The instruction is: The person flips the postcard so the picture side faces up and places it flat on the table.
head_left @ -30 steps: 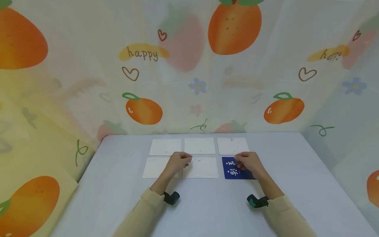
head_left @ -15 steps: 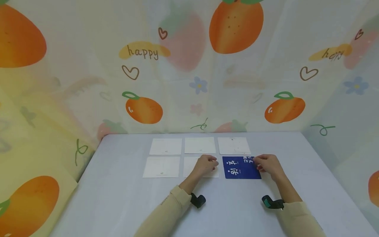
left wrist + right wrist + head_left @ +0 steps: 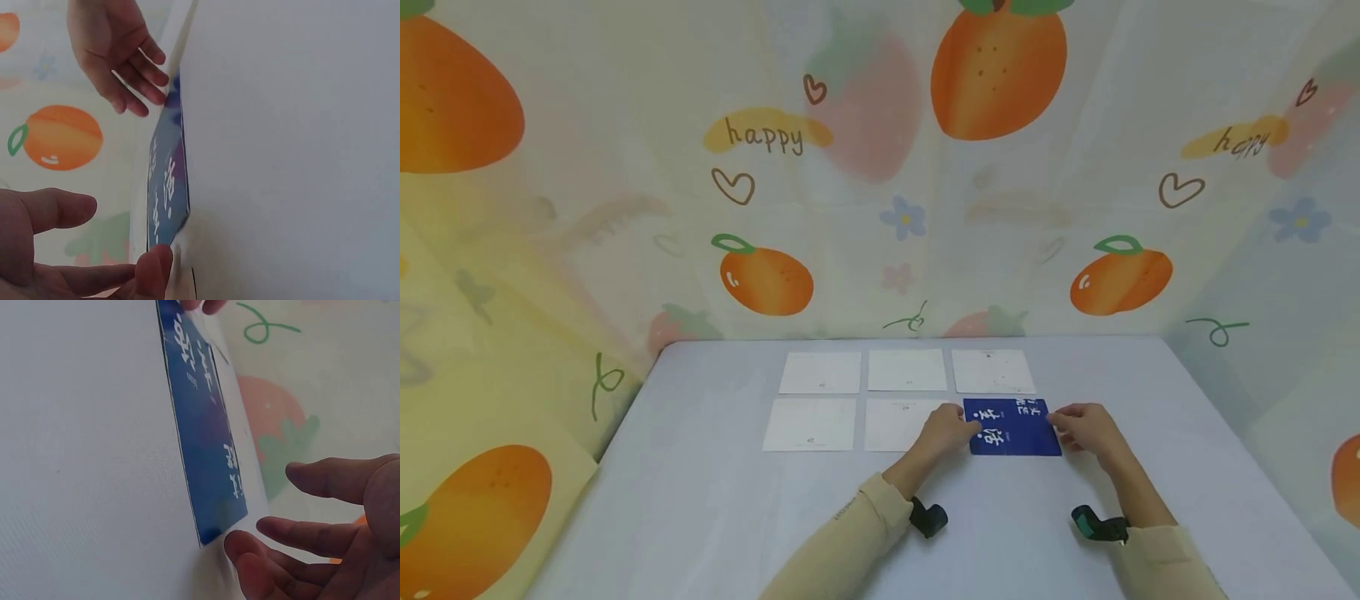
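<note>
A dark blue card (image 3: 1017, 435) with white lettering lies at the right end of the front row on the table. My left hand (image 3: 950, 428) is at its left edge, the fingertips overlapping the card there. In the left wrist view the thumb (image 3: 74, 210) stands well apart from the other fingers. At the card's right edge is my right hand (image 3: 1086, 428); in the right wrist view its fingertips (image 3: 240, 542) are close to the card's corner, with the thumb (image 3: 306, 476) spread away. A white card (image 3: 891, 427) is partly hidden behind my left hand.
More white cards stand in rows: one at front left (image 3: 809, 425), and a back row of a left card (image 3: 820, 372), a middle card (image 3: 907, 370) and a right card (image 3: 993, 371). A fruit-patterned cloth (image 3: 850, 250) rises behind the white table (image 3: 700, 517).
My left hand has moved right, from above the white cards to the blue card's left edge. My right hand has slid right off the blue card's face to its right edge.
</note>
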`<action>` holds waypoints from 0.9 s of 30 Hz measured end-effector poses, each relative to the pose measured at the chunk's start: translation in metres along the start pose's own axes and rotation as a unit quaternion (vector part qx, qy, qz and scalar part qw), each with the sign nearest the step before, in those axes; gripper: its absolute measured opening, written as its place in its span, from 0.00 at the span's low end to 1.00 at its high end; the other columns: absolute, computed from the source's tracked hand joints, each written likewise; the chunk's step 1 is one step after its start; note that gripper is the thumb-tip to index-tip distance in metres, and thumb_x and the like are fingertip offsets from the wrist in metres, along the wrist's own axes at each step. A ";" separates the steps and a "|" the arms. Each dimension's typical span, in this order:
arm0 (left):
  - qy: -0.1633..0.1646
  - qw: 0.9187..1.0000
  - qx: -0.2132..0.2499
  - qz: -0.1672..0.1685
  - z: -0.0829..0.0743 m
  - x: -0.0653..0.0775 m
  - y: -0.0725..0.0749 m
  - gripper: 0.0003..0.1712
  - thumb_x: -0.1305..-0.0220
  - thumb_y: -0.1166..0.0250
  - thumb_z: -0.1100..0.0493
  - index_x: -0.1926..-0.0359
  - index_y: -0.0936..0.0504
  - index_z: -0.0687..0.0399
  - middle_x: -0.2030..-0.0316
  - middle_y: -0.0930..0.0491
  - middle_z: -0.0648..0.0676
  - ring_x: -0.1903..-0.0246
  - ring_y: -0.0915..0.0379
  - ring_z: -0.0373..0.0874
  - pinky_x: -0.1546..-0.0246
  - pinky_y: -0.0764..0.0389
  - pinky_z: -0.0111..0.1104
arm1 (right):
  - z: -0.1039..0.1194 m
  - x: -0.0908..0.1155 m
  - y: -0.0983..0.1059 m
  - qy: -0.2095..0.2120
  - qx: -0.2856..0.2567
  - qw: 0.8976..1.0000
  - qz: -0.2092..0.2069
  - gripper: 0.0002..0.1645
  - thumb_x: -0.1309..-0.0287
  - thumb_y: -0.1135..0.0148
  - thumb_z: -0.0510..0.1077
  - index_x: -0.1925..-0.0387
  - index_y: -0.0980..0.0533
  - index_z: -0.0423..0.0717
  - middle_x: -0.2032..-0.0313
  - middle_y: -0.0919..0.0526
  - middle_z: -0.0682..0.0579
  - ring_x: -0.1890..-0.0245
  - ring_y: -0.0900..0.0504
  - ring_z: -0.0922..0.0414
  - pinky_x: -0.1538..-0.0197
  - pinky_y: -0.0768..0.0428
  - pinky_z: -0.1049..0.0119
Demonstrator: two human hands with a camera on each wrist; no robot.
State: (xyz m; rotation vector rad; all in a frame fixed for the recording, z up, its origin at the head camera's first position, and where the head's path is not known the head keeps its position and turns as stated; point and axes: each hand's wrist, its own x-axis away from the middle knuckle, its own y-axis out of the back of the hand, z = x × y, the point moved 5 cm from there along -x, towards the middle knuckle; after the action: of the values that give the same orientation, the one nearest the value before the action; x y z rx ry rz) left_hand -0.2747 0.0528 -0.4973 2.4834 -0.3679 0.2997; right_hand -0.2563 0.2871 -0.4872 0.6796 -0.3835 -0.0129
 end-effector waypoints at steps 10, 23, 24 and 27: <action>0.016 0.996 0.089 0.010 0.004 -0.001 -0.004 0.24 0.39 0.36 0.56 0.50 0.22 0.73 0.67 0.19 0.58 0.69 0.27 0.44 0.69 0.24 0.32 | -0.007 -0.003 -0.005 -0.006 -0.010 1.000 -0.020 0.27 0.36 0.44 0.44 0.46 0.29 0.23 0.59 0.18 0.32 0.67 0.19 0.53 0.67 0.20 0.67; 0.038 0.994 0.106 0.014 0.007 -0.007 -0.004 0.23 0.39 0.36 0.59 0.47 0.23 0.72 0.71 0.22 0.55 0.73 0.29 0.41 0.73 0.26 0.27 | -0.011 -0.014 -0.006 0.002 -0.019 0.999 -0.041 0.21 0.38 0.43 0.39 0.53 0.25 0.21 0.72 0.18 0.42 0.76 0.22 0.58 0.73 0.23 0.68; 0.038 0.993 0.106 0.015 0.007 -0.007 -0.005 0.22 0.39 0.36 0.59 0.48 0.22 0.72 0.73 0.22 0.54 0.74 0.30 0.40 0.74 0.27 0.26 | -0.011 -0.014 -0.005 0.004 -0.019 0.999 -0.041 0.20 0.38 0.43 0.39 0.54 0.24 0.22 0.73 0.18 0.43 0.76 0.23 0.58 0.73 0.23 0.68; 0.041 0.993 0.109 0.013 0.007 -0.008 -0.005 0.21 0.38 0.36 0.59 0.50 0.21 0.70 0.76 0.25 0.52 0.75 0.31 0.40 0.76 0.30 0.26 | -0.011 -0.015 -0.005 0.004 -0.021 0.999 -0.040 0.20 0.38 0.43 0.39 0.54 0.24 0.22 0.74 0.18 0.44 0.76 0.23 0.58 0.73 0.23 0.67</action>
State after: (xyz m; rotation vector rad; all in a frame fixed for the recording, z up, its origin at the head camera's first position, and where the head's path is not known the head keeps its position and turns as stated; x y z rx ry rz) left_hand -0.2797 0.0542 -0.5074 2.6703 -0.3495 0.4735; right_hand -0.2656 0.2920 -0.5027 0.6537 -0.3474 -0.0938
